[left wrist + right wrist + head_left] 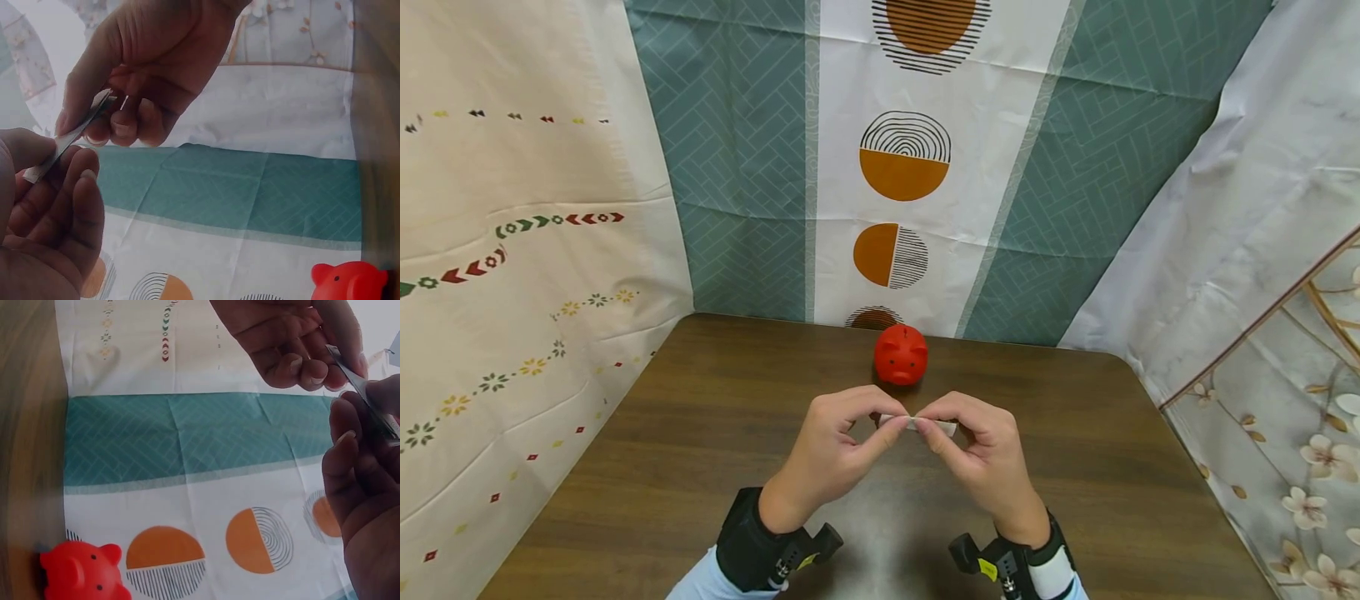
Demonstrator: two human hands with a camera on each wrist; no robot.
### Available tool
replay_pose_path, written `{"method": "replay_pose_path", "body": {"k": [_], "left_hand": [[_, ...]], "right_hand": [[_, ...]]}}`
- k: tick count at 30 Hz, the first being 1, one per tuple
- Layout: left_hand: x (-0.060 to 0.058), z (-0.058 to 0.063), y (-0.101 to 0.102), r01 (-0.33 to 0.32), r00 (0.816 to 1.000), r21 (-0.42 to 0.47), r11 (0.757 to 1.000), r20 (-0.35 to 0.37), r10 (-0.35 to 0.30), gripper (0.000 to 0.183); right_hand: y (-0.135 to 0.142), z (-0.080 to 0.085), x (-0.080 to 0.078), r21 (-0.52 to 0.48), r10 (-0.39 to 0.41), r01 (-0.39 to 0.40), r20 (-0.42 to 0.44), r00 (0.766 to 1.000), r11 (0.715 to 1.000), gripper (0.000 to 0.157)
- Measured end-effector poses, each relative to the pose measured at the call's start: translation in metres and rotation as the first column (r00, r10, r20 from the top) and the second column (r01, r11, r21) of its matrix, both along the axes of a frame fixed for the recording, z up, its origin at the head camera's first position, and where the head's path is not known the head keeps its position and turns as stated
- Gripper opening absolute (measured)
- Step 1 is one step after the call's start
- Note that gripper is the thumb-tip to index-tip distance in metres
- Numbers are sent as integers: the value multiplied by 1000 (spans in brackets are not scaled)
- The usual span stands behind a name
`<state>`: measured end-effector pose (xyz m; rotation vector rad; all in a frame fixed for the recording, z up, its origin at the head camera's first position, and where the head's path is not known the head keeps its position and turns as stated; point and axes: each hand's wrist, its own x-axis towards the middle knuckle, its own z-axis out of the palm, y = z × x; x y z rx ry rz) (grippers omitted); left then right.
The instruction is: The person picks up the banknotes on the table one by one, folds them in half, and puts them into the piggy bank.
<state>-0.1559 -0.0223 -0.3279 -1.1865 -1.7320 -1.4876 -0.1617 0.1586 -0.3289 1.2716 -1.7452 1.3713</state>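
A narrow, flat, pale strip [945,428], paper-like and apparently folded, is stretched between both hands above the table. My left hand [838,446] pinches one part of it between thumb and index finger. Close beside that grip, my right hand [988,454] pinches it the same way, the two sets of fingertips meeting near the middle. In the left wrist view the strip [64,142] slants between the two thumbs, and in the right wrist view its thin edge [351,376] shows. Beyond the hands, a red piggy bank [901,355] with a slot on top stands facing me.
The brown wooden table [722,433] runs under both hands, its back edge just behind the piggy bank. A green and white patterned cloth [745,167] hangs behind it. Pale printed cloths hang at the left [535,275] and right [1247,275] sides.
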Motion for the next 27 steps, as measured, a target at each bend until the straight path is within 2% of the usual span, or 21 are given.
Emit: {"method": "replay_pose_path", "body": {"k": [8, 13, 17, 27], "left_hand": [[0, 0, 1, 31, 1000, 34, 999, -6, -31, 5], [0, 0, -2, 36, 998, 56, 998, 41, -39, 4], [1, 1, -5, 40, 996, 50, 998, 76, -44, 12], [4, 6, -10, 38, 994, 45, 998, 102, -42, 18]], "right_hand": [[-1, 1, 2, -35, 32, -32, 3, 999, 999, 3], [4, 0, 2, -95, 97, -92, 51, 994, 991, 4], [7, -1, 1, -107, 125, -118, 60, 990, 987, 4], [11, -3, -1, -158, 198, -180, 101, 975, 971, 6]]}}
